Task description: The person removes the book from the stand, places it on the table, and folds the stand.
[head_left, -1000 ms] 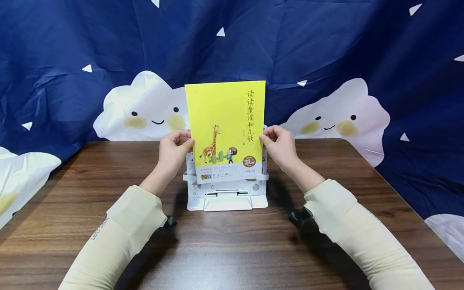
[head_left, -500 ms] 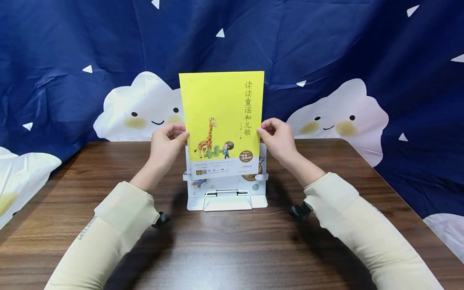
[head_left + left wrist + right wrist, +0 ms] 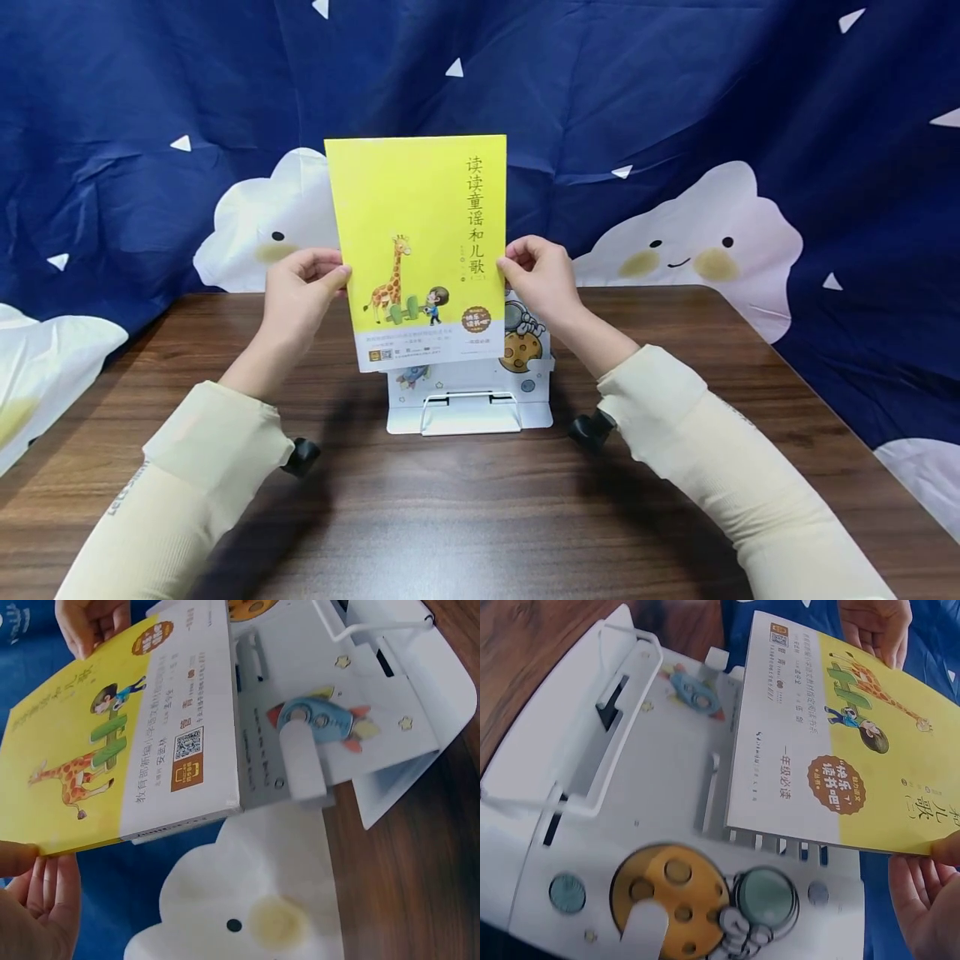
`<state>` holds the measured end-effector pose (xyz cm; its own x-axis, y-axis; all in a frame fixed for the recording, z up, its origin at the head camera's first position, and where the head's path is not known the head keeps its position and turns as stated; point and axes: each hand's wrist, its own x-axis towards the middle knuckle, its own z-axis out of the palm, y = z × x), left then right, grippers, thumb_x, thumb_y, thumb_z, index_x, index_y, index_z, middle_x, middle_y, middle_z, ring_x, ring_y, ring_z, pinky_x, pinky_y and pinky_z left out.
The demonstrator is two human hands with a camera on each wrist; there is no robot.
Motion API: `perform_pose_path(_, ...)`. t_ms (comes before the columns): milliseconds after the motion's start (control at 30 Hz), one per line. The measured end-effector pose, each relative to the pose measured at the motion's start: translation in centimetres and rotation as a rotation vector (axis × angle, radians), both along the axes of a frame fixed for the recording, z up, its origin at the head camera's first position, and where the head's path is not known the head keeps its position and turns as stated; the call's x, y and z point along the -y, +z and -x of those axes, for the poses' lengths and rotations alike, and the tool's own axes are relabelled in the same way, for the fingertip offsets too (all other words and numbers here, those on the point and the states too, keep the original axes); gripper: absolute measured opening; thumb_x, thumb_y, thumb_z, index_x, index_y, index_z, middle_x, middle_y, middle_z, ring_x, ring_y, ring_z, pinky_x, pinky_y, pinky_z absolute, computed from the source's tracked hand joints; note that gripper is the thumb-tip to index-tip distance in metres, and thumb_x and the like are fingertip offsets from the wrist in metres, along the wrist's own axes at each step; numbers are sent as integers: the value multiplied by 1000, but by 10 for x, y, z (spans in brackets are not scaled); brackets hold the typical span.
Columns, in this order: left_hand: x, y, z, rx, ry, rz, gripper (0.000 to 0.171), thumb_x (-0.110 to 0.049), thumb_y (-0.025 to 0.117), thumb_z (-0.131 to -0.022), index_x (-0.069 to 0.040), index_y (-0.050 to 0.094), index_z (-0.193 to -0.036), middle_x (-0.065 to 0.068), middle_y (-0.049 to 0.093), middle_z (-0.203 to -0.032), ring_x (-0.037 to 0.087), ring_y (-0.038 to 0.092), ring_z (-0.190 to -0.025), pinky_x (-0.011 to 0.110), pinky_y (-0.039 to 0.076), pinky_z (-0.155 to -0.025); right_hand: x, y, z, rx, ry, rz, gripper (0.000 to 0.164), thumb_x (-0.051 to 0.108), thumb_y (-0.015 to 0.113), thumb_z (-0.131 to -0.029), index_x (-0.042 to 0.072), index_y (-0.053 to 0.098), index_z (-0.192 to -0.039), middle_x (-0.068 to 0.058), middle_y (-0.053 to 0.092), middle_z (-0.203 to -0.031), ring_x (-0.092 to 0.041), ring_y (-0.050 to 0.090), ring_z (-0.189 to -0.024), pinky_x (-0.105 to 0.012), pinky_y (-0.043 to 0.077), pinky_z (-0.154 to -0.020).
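A yellow and white book point(image 3: 420, 208) with a giraffe and a child on its cover is held upright, cover toward the head camera. My left hand point(image 3: 303, 287) pinches its left edge between thumb and fingers. At the opposite edge, my right hand point(image 3: 542, 275) pinches it the same way. Behind and below stands a white book stand point(image 3: 469, 417) printed with a rocket point(image 3: 322, 720), an astronaut and a yellow planet point(image 3: 671, 900). The book overlaps most of the stand's back plate in the head view. In both wrist views the book's lower edge is apart from the stand's wire holder point(image 3: 630, 727).
The stand rests on a dark wood table point(image 3: 465, 517). Behind the table hangs a blue curtain point(image 3: 645, 92) with white clouds point(image 3: 697, 225) and small triangles. Black wrist devices point(image 3: 300, 457) show under both cream sleeves point(image 3: 217, 450).
Both hands have lifted the book up and off the stand, then carried it to the left. More of the stand's right side now shows. The stand has stayed in place.
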<state>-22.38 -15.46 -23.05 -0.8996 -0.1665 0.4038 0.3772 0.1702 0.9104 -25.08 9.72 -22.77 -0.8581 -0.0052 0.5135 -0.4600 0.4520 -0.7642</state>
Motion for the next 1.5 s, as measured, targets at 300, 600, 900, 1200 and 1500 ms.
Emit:
perform_pose_path(300, 23, 3, -10, 4, 9, 35, 11, 1, 57, -80, 6, 57, -89, -3, 55, -68, 7, 53, -63, 15, 45, -56, 22, -7, 1, 56, 65, 71, 5, 1, 58, -78, -4, 56, -78, -9, 53, -68, -12, 49, -59, -21, 47, -55)
perform_pose_path(600, 45, 2, -20, 0, -46, -114, 12, 5, 58, -77, -6, 62, -76, 0, 57, -65, 8, 54, -59, 15, 46, -52, 43, -9, 0, 144, 145, 161, 6, 0, 58, -79, -5, 57, -79, -10, 51, -69, -15, 50, -62, -29, 50, -61)
perform_pose_path(900, 71, -3, -32, 1, -4, -95, 14, 3, 61, -76, -10, 65, -74, -1, 58, -64, 7, 54, -57, 15, 46, -51, 68, -14, -3, 199, 201, 211, 5, -1, 59, -78, -5, 57, -78, -8, 50, -67, -15, 50, -60, -32, 50, -61)
perform_pose_path(1200, 94, -6, -38, 32, -34, -134, 10, 1, 63, -75, -9, 65, -77, -1, 61, -66, 8, 56, -56, 15, 46, -50, 88, -21, -5, 256, 273, 294, 7, -2, 58, -79, -9, 57, -81, -8, 50, -66, -25, 54, -63, -34, 50, -62)
perform_pose_path(1500, 125, -21, -38, 62, -88, -213, 12, 5, 62, -75, -6, 66, -79, 2, 62, -69, 10, 58, -58, 19, 48, -51, 109, -29, -10, 299, 322, 344, 6, -2, 59, -79, -7, 57, -78, -7, 50, -63, -23, 52, -59, -36, 50, -60)
